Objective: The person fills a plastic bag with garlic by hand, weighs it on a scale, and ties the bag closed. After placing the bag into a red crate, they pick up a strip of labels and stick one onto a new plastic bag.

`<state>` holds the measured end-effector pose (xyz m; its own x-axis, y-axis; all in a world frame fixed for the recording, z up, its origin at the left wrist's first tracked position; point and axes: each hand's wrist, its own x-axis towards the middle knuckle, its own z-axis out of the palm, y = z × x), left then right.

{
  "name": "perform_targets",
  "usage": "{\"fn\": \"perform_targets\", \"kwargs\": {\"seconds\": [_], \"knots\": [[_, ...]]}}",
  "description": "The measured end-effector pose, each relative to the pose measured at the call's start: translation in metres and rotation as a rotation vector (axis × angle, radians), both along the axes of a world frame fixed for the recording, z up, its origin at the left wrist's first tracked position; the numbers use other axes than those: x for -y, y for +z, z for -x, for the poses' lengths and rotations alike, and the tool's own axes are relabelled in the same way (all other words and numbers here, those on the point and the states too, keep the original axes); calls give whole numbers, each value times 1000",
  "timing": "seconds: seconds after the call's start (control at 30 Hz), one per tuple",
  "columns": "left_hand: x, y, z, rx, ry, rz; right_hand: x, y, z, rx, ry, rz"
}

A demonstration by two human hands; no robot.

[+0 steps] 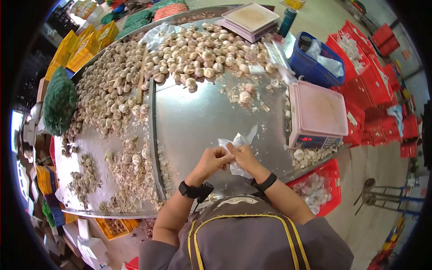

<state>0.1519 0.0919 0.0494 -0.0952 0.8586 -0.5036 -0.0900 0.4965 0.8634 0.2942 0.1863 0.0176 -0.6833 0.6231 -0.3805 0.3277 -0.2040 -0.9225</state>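
Note:
A crumpled white plastic bag (238, 140) is held over the bare metal tabletop, close to my body. My right hand (244, 158) is closed around the bag, and its loose ends stick out above and below the fingers. My left hand (212, 163) is pinched at the bag's left side, its fingertips meeting the right hand. Exactly what lies between the left fingertips is partly hidden. Beyond the hands, a large heap of garlic bulbs (208, 56) covers the back of the table, and loose garlic skins (245, 92) lie in front of it.
A pink-topped scale (318, 108) stands at the right, another scale (250, 19) at the back. A blue basket (310, 67) holds plastic bags. A metal divider (155, 139) separates more garlic on the left. Red crates (366, 85) are stacked at right; a green mesh sack (60, 101) sits far left.

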Motion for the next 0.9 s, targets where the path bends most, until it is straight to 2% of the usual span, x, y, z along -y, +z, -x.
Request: {"fn": "perform_targets", "kwargs": {"seconds": [0.07, 0.1, 0.13, 0.17, 0.2, 0.23, 0.27, 0.3, 0.33, 0.37, 0.4, 0.43, 0.47, 0.5, 0.53, 0.57, 0.6, 0.67, 0.7, 0.77, 0.8, 0.83, 0.87, 0.9], "knots": [[2, -7, 4, 223, 183, -42, -2, 4, -4, 51, -20, -130], [7, -12, 11, 401, 344, -28, -6, -15, -12, 172, 26, -177], [12, -12, 20, 399, 356, -34, -11, -27, -22, 153, -60, -174], [15, -12, 30, 645, 644, -61, -17, -38, -32, 133, -150, -171], [20, -13, 43, 892, 931, -92, -25, -52, -44, 174, -271, -12], [26, -26, 56, 957, 978, -108, -32, -65, -55, 216, -392, 150], [36, -48, 71, 1024, 1025, -122, -36, -74, -62, 215, -386, 145], [43, -44, 81, 1339, 618, -466, -38, -73, -63, 259, -292, 97], [43, -44, 82, 1339, 623, -475, -39, -72, -62, 302, -195, 47], [43, -43, 81, 1086, 753, -275, -30, -75, -56, 205, -224, -202], [40, -29, 80, 823, 864, -76, -21, -53, -36, 203, -218, -206], [41, -31, 84, 745, 717, -176, -16, -24, -13, 192, -190, -663], [37, -24, 84, 746, 721, -181, -15, -17, -3, 175, -160, -887], [30, -12, 82, 368, 555, -158, -15, -11, 6, 168, -151, -1120], [27, -5, 83, -7, 379, -128, -15, -16, 10, 96, 41, -993], [29, -17, 91, -437, 309, -176, -15, -20, 16, 24, 228, -859], [33, -23, 102, -440, 313, -177, -20, -25, 19, 20, 230, -862], [44, -33, 131, -1006, 315, -64, -33, -32, 20, 96, 275, -70], [53, -50, 152, -794, 342, -4, -37, -33, 20, 95, 276, -71], [70, -60, 173, -221, 422, 117, -39, -35, 18, -89, 188, 646], [76, -69, 178, 64, 471, 135, -40, -39, 20, -87, 185, 646], [73, -62, 176, 66, 468, 137, -41, -45, 23, -84, 38, 821], [71, -56, 171, 381, 571, 194, -42, -52, 26, -80, -113, 993], [69, -52, 168, 699, 667, 251, -42, -67, 28, -77, -116, 995]]}}
